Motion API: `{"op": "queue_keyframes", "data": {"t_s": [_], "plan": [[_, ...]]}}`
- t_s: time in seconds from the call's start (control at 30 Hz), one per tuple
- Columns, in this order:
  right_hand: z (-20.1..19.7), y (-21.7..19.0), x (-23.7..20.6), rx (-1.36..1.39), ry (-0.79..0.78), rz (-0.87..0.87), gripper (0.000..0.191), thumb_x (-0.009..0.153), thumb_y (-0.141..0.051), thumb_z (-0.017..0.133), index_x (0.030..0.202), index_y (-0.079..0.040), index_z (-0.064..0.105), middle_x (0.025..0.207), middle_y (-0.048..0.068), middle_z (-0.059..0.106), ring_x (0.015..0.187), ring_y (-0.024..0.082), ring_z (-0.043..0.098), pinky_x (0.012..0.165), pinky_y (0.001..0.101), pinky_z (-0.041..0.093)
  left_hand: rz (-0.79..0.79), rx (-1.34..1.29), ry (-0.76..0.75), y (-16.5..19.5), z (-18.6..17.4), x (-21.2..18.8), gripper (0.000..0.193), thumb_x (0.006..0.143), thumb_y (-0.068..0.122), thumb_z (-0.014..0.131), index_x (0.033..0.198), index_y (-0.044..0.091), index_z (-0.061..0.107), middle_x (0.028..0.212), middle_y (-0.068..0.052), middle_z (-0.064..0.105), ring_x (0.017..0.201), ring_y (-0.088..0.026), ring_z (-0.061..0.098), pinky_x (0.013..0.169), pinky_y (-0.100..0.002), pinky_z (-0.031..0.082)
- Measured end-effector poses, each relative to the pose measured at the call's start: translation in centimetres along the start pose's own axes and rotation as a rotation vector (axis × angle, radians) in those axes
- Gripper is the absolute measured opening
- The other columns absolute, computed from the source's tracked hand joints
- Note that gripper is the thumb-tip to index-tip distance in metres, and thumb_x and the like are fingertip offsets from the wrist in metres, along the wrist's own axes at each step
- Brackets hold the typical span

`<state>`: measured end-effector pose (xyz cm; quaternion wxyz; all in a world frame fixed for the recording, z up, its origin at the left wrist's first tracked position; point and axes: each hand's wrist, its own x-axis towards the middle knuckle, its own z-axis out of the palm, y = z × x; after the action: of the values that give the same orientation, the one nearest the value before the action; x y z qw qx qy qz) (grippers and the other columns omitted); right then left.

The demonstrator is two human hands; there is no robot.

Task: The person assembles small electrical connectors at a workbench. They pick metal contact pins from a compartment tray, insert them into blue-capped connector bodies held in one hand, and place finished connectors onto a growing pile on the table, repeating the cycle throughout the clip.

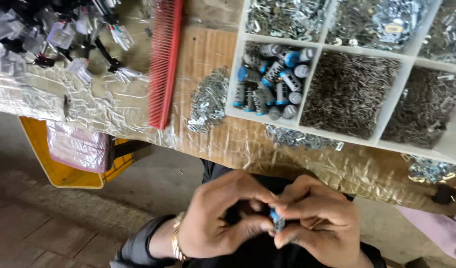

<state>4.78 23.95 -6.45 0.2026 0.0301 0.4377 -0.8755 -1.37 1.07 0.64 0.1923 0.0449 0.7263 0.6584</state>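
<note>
Left hand (220, 218) and right hand (315, 221) meet over the lap, below the table (213, 139), fingers of both pinching 1 small blue-capped part (276, 221). Slip risk: it's tiny, floor below.

Before me runs the surface (223, 144), a board wrapped in crinkled clear film that catches soft, even daylight. On it, at upper right, sits a white divided tray (307, 79) with compartments of small metal parts; a long red comb (163, 59) lies just left of it, and black wired pieces (54, 34) crowd the upper left corner. Below the surface's edge, a yellow crate (69, 171) holding a pink bag (79, 146) stands on the worn grey-brown floor (49, 223).
</note>
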Motion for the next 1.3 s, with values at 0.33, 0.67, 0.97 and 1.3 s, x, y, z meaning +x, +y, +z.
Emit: {"op": "queue_keyframes", "data": {"t_s": [0.33, 0.67, 0.97, 1.3], "plan": [[1.2, -1.6, -0.1, -0.078, 0.152, -0.045, 0.034, 0.083, 0.016, 0.082, 0.113, 0.007, 0.07, 0.119, 0.026, 0.065, 0.098, 0.029, 0.076, 0.075, 0.0406, 0.073, 0.171, 1.099, 0.325, -3.8, -0.5, 0.2, 0.066, 0.09, 0.037, 0.08, 0.14, -0.001, 0.058, 0.112, -0.015, 0.059, 0.097, -0.034, 0.058, 0.086, -0.047, 0.048], [1.0, -1.5, 0.3, -0.03, 0.131, -0.08, 0.037, 0.08, 0.019, 0.08, 0.114, 0.009, 0.069, 0.118, 0.028, 0.063, 0.095, 0.029, 0.075, 0.075, 0.0399, 0.071, 0.234, 0.893, 0.271, -2.0, -1.6, -1.0, 0.046, 0.094, 0.018, 0.08, 0.135, 0.006, 0.063, 0.12, -0.01, 0.063, 0.105, -0.027, 0.061, 0.092, -0.038, 0.053], [-0.5, -2.4, -1.0, -0.124, 0.135, -0.115, 0.036, 0.08, 0.015, 0.082, 0.113, 0.008, 0.069, 0.119, 0.027, 0.064, 0.095, 0.029, 0.075, 0.077, 0.0403, 0.071, 0.268, 1.177, 0.163, -4.0, -1.1, -1.6, 0.056, 0.08, 0.024, 0.085, 0.132, 0.01, 0.07, 0.119, -0.013, 0.057, 0.107, -0.036, 0.056, 0.093, -0.041, 0.05], [0.1, -2.3, -0.3, -0.139, 0.175, -0.096, 0.036, 0.08, 0.012, 0.082, 0.113, 0.004, 0.07, 0.119, 0.026, 0.063, 0.095, 0.029, 0.074, 0.072, 0.0389, 0.071, 0.208, 1.045, 0.295, -0.8, 0.2, -0.1, 0.058, 0.083, 0.021, 0.084, 0.134, 0.002, 0.065, 0.115, -0.013, 0.061, 0.099, -0.031, 0.058, 0.086, -0.043, 0.052]]}}
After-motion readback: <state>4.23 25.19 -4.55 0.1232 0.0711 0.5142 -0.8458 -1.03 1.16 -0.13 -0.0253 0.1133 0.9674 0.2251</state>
